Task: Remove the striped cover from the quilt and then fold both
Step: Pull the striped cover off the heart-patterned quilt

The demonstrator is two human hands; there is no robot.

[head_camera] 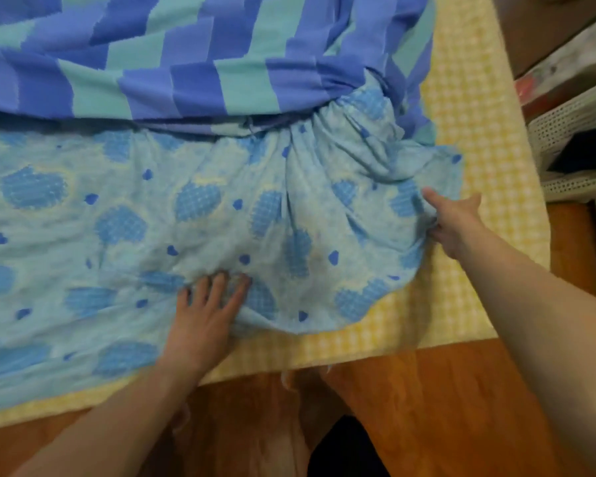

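Quilt first: the light blue quilt with darker blue checked blobs and little blue hearts (152,218) is lying spread over the near half of the bed, on top of a yellow-and-white checked sheet (468,108) that shows along the right side and the front edge. Its right end is bunched up and wrinkly, and the far edge of it disappears into the opening of the blue-and-turquoise striped cover (186,56), which is heaped across the far part of the bed. So part of the quilt is out and part is hidden under the stripes, can't say how much.

Left hand (205,315) is flat on the quilt near the front edge, fingers spread and straight, pressing the fabric down. You can see creases fanning out from under the fingertips.

Right hand (456,218) is over at the bunched right edge of the quilt. Thumb sticks out along the top of the fabric and the fingers curl in under the fold, so it's gripping that edge.

Both forearms are bare. Below the bed there's orange-brown wooden flooring (444,390), and off to the right a pale perforated basket (572,132) sits beside the bed, well apart from the hands.
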